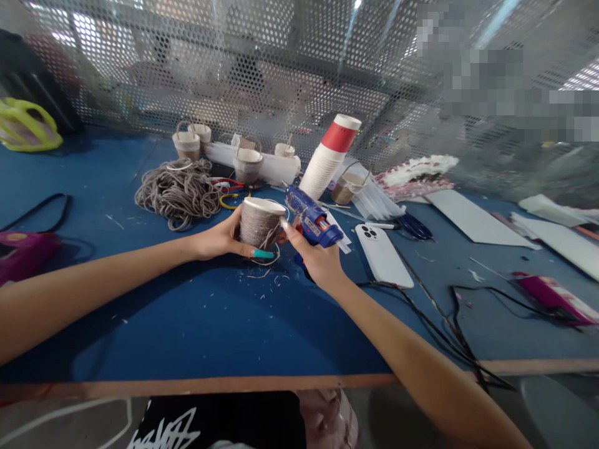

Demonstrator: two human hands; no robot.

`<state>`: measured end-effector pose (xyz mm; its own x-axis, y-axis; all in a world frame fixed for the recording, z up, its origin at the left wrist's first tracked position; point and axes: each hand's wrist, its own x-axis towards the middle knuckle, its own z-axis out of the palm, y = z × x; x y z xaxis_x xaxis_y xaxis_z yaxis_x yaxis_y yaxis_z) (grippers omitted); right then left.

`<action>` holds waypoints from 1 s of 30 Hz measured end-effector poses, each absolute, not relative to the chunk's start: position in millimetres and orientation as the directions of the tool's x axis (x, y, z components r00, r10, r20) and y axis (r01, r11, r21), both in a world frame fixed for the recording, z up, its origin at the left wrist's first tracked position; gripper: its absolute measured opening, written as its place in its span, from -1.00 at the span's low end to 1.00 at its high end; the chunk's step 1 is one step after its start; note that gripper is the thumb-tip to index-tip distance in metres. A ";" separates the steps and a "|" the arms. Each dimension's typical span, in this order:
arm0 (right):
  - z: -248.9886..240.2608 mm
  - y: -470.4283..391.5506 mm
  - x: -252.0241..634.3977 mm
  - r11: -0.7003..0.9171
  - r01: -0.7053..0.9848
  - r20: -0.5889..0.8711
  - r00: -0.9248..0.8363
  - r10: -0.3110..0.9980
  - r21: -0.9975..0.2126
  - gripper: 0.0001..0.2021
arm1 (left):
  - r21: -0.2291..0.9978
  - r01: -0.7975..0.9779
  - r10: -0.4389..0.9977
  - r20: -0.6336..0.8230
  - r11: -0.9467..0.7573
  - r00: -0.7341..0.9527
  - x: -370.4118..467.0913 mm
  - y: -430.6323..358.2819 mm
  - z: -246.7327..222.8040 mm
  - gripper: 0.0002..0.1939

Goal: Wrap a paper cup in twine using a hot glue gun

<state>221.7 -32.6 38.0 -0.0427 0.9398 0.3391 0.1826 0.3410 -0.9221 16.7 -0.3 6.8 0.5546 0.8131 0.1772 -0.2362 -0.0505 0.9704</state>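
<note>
My left hand [229, 238] is closed round the side of a paper cup [261, 223] wrapped in grey cord, its white rim tilted up. In my right hand [318, 259] is a blue glue gun [311, 218], its nozzle pointing away to the upper left. The right thumb reaches to the cup's right side, where cord ends hang loose. Part of the right fingers is hidden behind the glue gun and the cup. Beyond the cup lies a heap of grey cord [178, 187], with yellow-handled scissors [229, 201] beside it.
A stack of paper cups [330, 159] leans at the back, near several small cord-wrapped baskets [248, 165] and clear glue sticks [374, 193]. A white phone [384, 255] lies right of the glue gun. Black cables [421, 312] cross the table's right side. Perforated metal [281, 75] borders the back.
</note>
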 end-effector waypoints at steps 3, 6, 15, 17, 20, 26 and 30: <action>35.9 -31.3 224.2 0.344 0.165 0.344 -0.027 0.938 -0.924 -0.73 | 0.960 -0.280 0.811 0.172 -0.011 0.560 15.0 1.7 4.8 -0.11; 37.2 -29.6 231.9 0.338 0.136 0.329 -0.084 0.941 -0.931 -0.72 | 0.941 -0.335 0.827 0.148 0.052 0.543 12.7 5.4 1.9 -0.21; 58.2 -29.3 256.6 0.213 0.058 0.191 -0.258 0.947 -0.975 -0.65 | 0.906 -0.395 0.859 0.077 0.150 0.506 12.2 8.1 4.7 -0.35; 57.9 -31.4 256.2 0.172 0.052 0.144 -0.348 0.926 -0.984 -0.61 | 0.920 -0.368 0.857 0.078 0.135 0.509 12.9 6.8 6.6 -0.36; 54.3 -34.6 254.4 0.136 0.069 0.099 -0.393 0.914 -0.988 -0.56 | 0.931 -0.349 0.840 0.106 0.103 0.532 13.6 5.2 8.8 -0.40; 49.3 -37.3 253.3 0.113 0.097 0.061 -0.429 0.901 -0.989 -0.48 | 0.944 -0.327 0.827 0.146 0.049 0.543 13.3 4.8 9.3 -0.29; 49.7 -38.1 251.8 0.123 0.160 0.051 -0.396 0.917 -0.979 -0.47 | 0.946 -0.323 0.813 0.173 0.020 0.555 12.7 5.2 8.0 -0.27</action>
<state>251.8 -38.1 49.7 -0.3956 0.9170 0.0507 0.1603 0.1232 -0.9794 12.7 5.2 8.0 0.5555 0.8134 0.1727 -0.3230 0.0197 0.9462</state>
